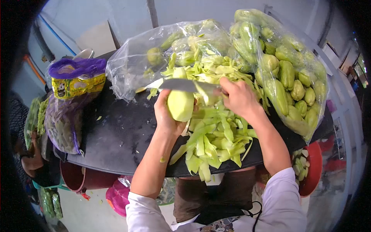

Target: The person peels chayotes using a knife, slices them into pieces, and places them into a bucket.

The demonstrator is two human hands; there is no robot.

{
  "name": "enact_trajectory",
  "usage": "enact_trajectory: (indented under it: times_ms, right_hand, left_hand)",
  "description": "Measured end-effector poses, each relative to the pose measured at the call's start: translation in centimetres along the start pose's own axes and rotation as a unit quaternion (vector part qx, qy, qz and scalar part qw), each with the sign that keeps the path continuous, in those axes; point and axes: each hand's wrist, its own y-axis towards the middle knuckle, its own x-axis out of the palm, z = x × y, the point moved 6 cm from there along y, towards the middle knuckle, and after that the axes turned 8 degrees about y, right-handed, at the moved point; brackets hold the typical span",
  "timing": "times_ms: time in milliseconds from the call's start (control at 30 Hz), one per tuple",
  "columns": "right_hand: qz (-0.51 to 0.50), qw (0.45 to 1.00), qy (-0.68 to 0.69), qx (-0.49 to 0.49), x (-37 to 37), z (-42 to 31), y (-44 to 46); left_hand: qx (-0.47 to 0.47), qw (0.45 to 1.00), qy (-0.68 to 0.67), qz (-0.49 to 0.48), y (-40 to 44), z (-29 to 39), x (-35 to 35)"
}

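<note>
My left hand is wrapped round a pale green, peeled chayote, held upright above the table. My right hand grips a knife, its broad blade pointing left across the upper part of the chayote. A strip of peel hangs by the blade near my right fingers. The knife's handle is mostly hidden in my fist. Below and behind my hands, a heap of green peelings spreads over the black table and droops past its front edge.
A clear plastic bag with chayotes lies at the back. Another bag full of chayotes stands on the right. On the left is a purple mesh bag. A red bucket holding pale pieces and a dark red bucket stand below.
</note>
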Motion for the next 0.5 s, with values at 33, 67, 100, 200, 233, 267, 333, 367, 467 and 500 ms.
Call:
enact_trajectory:
  times_ms: [33, 67, 100, 200, 233, 267, 333, 367, 467, 500]
  right_hand:
    - [-0.004, 0.999, 0.033, -0.038, 0.1, -1.4, -0.1]
    - [-0.004, 0.999, 0.009, -0.042, 0.0, -2.2, -0.2]
    - [-0.006, 0.999, 0.009, -0.042, 0.1, -2.4, -0.3]
    - [0.001, 0.998, 0.01, -0.06, 0.0, -2.6, -0.2]
    - [-0.006, 0.999, 0.004, -0.041, 0.2, -1.9, 0.2]
    - [-0.013, 1.0, -0.003, -0.02, 0.3, -1.1, 0.4]
    - [0.012, 0.999, -0.037, -0.001, 0.0, 0.6, 0.8]
    - [0.035, 0.997, -0.068, 0.013, -0.3, 1.6, 1.0]
    - [0.023, 0.998, -0.052, 0.029, -0.8, 2.4, 0.5]
    - [0.012, 0.999, -0.046, 0.017, -1.0, 2.0, 0.3]
  left_hand:
    - [0.015, 1.0, 0.002, 0.013, 0.0, 0.1, 0.0]
    - [0.025, 0.997, -0.039, 0.058, -0.1, 0.2, 0.0]
    - [0.024, 0.997, -0.039, 0.059, -0.1, 0.1, -0.1]
    - [-0.014, 0.998, -0.058, 0.032, -0.1, -0.2, 0.0]
    - [-0.009, 1.0, -0.02, 0.019, -0.5, 0.0, 0.5]
    - [-0.004, 1.0, 0.017, 0.007, -0.7, 0.1, 0.8]
    - [-0.02, 0.999, 0.032, 0.011, -0.7, -0.4, 1.2]
    - [-0.032, 0.998, 0.046, 0.019, -0.7, -0.5, 1.3]
    - [-0.038, 0.999, 0.032, 0.008, -0.7, -0.6, 1.1]
    - [-0.036, 0.999, 0.028, 0.0, -0.5, -0.7, 0.9]
